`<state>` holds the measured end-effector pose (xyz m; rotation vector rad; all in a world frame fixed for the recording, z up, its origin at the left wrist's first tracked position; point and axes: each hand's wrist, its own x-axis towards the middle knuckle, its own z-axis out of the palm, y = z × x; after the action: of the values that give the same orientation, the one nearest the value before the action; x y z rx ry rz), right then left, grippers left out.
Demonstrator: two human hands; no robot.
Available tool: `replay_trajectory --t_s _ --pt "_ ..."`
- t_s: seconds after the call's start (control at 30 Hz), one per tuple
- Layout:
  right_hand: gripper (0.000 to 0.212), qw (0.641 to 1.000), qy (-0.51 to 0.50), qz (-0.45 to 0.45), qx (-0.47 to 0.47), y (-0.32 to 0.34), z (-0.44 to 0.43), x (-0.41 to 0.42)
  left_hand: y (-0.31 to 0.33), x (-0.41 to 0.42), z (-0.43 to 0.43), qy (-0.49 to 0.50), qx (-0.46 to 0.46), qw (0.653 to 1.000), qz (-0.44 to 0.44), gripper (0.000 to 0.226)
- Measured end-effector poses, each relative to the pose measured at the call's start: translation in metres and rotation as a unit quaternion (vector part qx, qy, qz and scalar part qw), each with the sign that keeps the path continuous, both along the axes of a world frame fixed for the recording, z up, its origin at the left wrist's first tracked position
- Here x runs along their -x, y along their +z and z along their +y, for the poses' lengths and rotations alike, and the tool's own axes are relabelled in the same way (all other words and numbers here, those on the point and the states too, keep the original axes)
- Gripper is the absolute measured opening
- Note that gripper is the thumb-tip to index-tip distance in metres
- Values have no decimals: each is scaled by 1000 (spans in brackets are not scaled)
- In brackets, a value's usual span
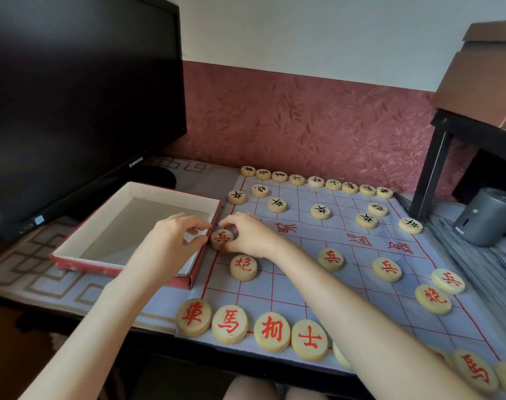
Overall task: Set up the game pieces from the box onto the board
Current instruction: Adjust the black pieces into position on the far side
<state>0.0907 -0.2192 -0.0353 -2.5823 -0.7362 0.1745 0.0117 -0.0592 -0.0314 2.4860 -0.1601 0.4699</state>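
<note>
Right hand [247, 236] is gripping the red soldier piece [221, 238], fingers [231, 223] curling over its far rim, at the xiangqi board's [289, 287] left edge, just beside the box [165, 194]. Left hand [171, 241] is hovering over the box corner, fingers loosely curled; contact with the piece unclear. Right hand is nearer.

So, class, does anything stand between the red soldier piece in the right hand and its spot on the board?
Nothing visible does. The right hand holds the soldier piece at the left line of the board; the box wall stands beside it.
</note>
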Motion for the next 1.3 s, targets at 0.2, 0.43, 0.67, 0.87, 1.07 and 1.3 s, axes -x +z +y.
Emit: replay_trajectory --t_s 0.2,0.43,0.67,0.87,1.07,1.3 --pt "51 1000 -8 -17 -3 -6 2 -1 -2 -4 4 4 5 1000 9 25" --pt "55 1000 2 -4 -21 -2 -4 -1 1 -15 2 -17 4 1000 9 26" --pt "44 993 -55 34 -98 16 -45 -18 13 -48 -6 -37 -6 999 21 23" --pt "46 990 -106 4 -90 20 -81 -49 13 -105 -19 -45 -32 997 60 28" --pt "52 992 -111 16 -56 17 -94 -87 12 -165 -36 -13 -85 990 110 52" --pt "52 996 -79 31 -6 7 -93 -115 2 -196 -35 -25 -83 980 180 66"
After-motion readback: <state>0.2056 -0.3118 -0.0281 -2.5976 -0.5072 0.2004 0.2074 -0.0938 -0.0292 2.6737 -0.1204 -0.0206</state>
